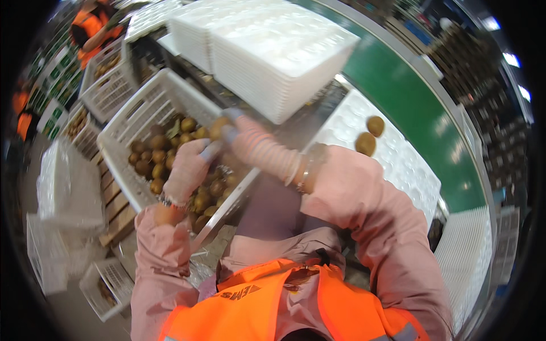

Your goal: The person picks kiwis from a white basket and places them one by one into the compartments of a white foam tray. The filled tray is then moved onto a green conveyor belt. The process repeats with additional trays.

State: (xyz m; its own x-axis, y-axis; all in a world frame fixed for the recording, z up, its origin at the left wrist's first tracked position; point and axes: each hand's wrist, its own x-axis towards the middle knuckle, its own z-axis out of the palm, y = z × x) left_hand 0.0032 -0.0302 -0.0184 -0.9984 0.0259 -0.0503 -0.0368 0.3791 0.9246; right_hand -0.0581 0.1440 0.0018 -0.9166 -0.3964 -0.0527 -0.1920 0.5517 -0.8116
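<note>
A white plastic crate (128,106) in front of me on the left holds many round brown fruits, which look like kiwifruit (159,155). My right hand (243,136), in a striped knit glove with grey fingertips, holds one brown fruit (219,128) over the crate and is blurred. My left hand (190,168), gloved too, is close beside it above the fruits; its fingertips are bunched, and whether they hold anything cannot be told. To the right lies a white moulded tray (396,170) with round hollows, and two brown fruits (365,144) rest on it.
Tall stacks of white trays (273,64) stand beyond the crate. A green conveyor belt (396,93) curves along the right, with more stacked trays (463,255) at its near end. Further crates (108,96), a wooden pallet (117,209) and a co-worker in an orange vest (91,27) are on the left.
</note>
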